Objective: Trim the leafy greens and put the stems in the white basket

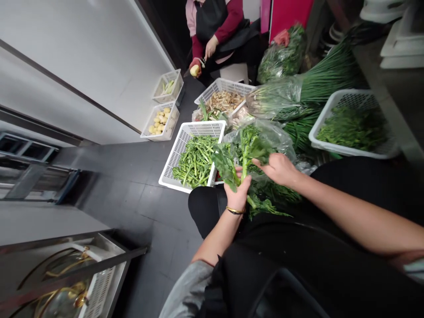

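My left hand (237, 194), with a gold bangle at the wrist, is closed round the lower stem of a leafy broccolini stalk (245, 152). The stalk stands nearly upright, its bushy green top pointing away from me. On its right side my right hand (280, 170) is closed, thumb and forefinger at a leaf; whether the leaf is pinched firmly I cannot tell. Loose leafy greens (265, 206) lie below my hands, near my lap. Just left of the stalk stands a white basket (170, 165) with many trimmed green stems (195, 161) in it.
A co-worker (215, 26) sits ahead, peeling a potato (194, 70). White baskets hold potatoes (160, 120) and brown pieces (225, 101). Bagged long green stalks (304, 90) and a basket of leafy greens (313, 137) are right. A metal rack (122, 260) stands lower left.
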Demonstrator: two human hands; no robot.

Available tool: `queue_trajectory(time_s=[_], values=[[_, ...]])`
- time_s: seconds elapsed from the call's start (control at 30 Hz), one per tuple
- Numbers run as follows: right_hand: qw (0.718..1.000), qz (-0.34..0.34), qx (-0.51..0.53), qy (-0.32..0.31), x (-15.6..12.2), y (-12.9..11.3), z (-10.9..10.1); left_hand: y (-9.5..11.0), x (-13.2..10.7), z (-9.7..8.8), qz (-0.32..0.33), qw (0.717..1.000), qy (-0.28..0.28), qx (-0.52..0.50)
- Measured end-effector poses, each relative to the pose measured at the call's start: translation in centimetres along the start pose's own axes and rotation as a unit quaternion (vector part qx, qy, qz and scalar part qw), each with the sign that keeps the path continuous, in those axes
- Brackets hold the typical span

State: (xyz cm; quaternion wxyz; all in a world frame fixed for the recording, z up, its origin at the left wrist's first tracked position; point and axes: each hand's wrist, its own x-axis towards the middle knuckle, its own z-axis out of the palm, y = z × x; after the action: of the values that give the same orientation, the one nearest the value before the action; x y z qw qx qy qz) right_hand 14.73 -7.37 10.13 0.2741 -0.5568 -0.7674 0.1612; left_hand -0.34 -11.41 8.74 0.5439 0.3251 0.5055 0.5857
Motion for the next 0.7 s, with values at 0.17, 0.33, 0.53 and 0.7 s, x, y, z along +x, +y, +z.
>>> queue_trajectory(time_s=[0.17, 0.33, 0.53, 0.7], values=[[0.996, -0.046, -0.076, -0.010, 1.9, -1.0, 0.6, -0.5, 0.0, 0.6, 0.016, 1.000, -0.017, 0.007], [0.981, -0.186, 0.043, -0.039, -3.5, 1.4, 3.2, 0.5, 2.0, -1.3, -0.152, 0.975, -0.068, -0.145], [0.992, -0.081, 0.047, -0.089, -5.3, 7.9, 1.3, 1.4, 1.4, -2.1, -0.157, 0.962, -0.158, -0.161], [0.948, 0.064, 0.287, -0.121, 1.9, 2.8, -2.9, 0.9, 0.3, -1.1, -0.153, 0.955, -0.204, -0.153]])
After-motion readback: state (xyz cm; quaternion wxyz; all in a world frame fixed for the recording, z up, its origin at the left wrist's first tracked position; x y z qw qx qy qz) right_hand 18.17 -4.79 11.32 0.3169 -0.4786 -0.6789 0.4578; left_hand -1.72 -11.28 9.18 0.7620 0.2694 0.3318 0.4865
